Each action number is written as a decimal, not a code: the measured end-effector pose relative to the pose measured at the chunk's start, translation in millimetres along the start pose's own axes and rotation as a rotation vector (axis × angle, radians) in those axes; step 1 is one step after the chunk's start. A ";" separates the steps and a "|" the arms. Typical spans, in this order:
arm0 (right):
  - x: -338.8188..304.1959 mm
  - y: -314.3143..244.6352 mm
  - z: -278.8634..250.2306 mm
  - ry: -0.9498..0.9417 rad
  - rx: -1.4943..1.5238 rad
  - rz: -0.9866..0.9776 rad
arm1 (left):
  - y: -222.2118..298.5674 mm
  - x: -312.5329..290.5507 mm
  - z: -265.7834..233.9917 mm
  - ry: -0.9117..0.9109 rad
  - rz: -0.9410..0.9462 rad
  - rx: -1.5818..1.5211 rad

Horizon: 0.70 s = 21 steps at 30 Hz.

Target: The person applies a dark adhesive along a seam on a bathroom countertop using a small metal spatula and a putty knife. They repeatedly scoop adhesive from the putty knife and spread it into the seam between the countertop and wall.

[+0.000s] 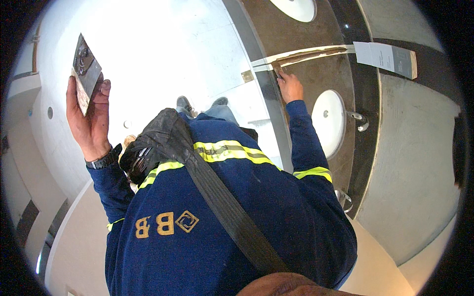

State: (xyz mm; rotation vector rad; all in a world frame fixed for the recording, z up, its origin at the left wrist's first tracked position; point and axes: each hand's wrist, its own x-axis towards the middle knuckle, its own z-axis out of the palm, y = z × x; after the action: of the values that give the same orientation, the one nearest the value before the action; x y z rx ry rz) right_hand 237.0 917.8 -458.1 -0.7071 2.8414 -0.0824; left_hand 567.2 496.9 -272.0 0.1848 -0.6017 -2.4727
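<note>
Right hand (290,87) fingertips hidden behind countertop (316,74)

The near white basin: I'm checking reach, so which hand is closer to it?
Right. The right hand rests on the brown counter just beside the basin; the left hand holds a trowel far off.

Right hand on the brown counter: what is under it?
The right hand presses a small tool against a pale strip running across the brown counter. The fingers cover the tool's tip and the seam beneath.
</note>
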 end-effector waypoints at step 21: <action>25.5 10.0 -39.3 0.133 0.116 -0.049 | -1.1 10.6 6.8 0.050 -0.017 0.008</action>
State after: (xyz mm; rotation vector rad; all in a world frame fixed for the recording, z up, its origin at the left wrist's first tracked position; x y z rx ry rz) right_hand 201.9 914.8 -425.7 -0.7733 2.9152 -0.3112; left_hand 556.1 494.3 -266.5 0.2549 -0.5911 -2.4748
